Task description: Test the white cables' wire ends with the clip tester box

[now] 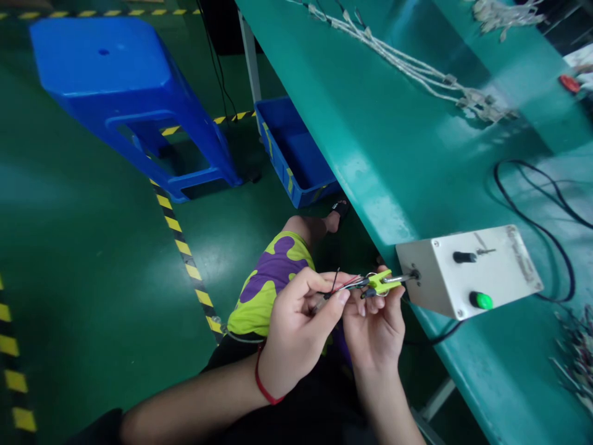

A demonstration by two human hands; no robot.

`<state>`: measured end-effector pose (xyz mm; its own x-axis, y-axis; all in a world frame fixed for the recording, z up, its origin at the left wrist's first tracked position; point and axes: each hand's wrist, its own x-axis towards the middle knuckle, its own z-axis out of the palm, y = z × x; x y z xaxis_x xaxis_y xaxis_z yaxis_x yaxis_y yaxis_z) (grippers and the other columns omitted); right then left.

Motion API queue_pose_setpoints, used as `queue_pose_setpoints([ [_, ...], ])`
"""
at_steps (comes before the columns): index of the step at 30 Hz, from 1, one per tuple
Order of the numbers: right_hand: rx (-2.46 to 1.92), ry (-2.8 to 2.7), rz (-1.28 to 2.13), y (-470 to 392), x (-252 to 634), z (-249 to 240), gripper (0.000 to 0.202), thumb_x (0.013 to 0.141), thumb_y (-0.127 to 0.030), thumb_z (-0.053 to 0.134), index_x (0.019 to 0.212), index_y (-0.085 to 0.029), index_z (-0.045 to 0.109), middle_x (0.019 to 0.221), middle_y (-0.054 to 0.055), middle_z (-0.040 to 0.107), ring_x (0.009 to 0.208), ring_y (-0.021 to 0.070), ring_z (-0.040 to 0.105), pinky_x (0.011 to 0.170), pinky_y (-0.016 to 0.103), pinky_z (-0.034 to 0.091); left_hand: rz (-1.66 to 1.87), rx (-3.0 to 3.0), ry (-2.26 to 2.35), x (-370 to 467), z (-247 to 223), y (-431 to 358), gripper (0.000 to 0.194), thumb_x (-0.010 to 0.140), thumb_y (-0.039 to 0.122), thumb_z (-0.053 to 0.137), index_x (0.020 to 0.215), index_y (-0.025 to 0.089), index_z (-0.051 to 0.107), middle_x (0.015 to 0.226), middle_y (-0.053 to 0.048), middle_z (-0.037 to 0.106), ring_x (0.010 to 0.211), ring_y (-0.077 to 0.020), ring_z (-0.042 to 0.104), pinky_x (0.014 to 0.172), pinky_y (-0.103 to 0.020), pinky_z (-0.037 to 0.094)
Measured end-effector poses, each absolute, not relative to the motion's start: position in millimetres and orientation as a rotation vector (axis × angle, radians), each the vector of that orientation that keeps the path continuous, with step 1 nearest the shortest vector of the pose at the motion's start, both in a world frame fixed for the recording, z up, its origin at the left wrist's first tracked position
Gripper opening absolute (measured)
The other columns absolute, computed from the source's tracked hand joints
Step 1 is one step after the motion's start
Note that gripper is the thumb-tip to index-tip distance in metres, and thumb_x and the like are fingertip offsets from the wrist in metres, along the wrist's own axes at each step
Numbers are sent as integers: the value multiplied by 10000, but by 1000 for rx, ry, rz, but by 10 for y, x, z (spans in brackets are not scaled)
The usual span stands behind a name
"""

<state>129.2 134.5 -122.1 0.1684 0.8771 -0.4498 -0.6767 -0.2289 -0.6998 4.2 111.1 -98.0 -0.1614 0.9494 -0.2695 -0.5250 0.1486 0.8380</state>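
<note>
My left hand [301, 321], with a red cord round its wrist, pinches a bundle of thin wires [354, 283] in black, red and white between thumb and fingers. The wires run to a yellow-green clip [382, 282] at the end of a metal shaft [408, 277]. That shaft comes out of a pale metal box [486, 269] with a black knob, a toggle switch and a green button. My right hand [375, 330] is palm up, its thumb and fingers closed about the clip. Its exact grip is partly hidden behind the clip and wires.
The box stands at the edge of a green-topped table [380, 123]. Pale cables [407, 68] lie farther back, and a black cord [556, 235] loops behind the box. Loose wires [577, 352] lie at right. A blue stool [111, 62] and blue bin [296, 148] are on the floor.
</note>
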Motion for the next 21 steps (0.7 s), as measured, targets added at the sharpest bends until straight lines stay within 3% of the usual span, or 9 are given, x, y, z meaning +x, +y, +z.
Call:
queue_pose_setpoints([
  [5, -1043, -187, 1476, 1350, 1288, -1212, 397, 808, -489, 923, 1107, -271, 781, 629, -86, 341, 555, 102, 251, 525, 177, 428, 1391, 573, 1096, 43, -979, 1094, 147, 1012, 213, 737, 908, 220, 633, 1175, -83, 820, 1160, -267, 771, 888, -329, 632],
  [15, -1024, -211, 1476, 1366, 1273, -1195, 452, 800, -504, 926, 1144, -249, 781, 649, -87, 304, 562, 97, 210, 503, 166, 392, 1415, 617, 1084, 58, -987, 1104, 156, 1014, 184, 729, 905, 234, 630, 1168, -53, 820, 1098, -211, 783, 913, -310, 636],
  [19, -1043, -352, 1509, 1256, 1272, -1227, 378, 890, -574, 814, 1052, -235, 770, 648, -73, 354, 539, 90, 230, 459, 188, 330, 1421, 673, 1110, 46, -1013, 1092, 110, 1000, 181, 744, 931, 230, 675, 1147, -50, 798, 1082, -204, 770, 869, -279, 632],
  [21, -1113, -589, 1464, 1089, 1331, -1244, 335, 958, -568, 721, 1038, -244, 751, 642, -56, 434, 524, 96, 329, 476, 218, 366, 1442, 732, 1162, 30, -1031, 1094, 97, 980, 174, 760, 917, 212, 697, 1106, -51, 754, 961, -173, 748, 747, -227, 602],
])
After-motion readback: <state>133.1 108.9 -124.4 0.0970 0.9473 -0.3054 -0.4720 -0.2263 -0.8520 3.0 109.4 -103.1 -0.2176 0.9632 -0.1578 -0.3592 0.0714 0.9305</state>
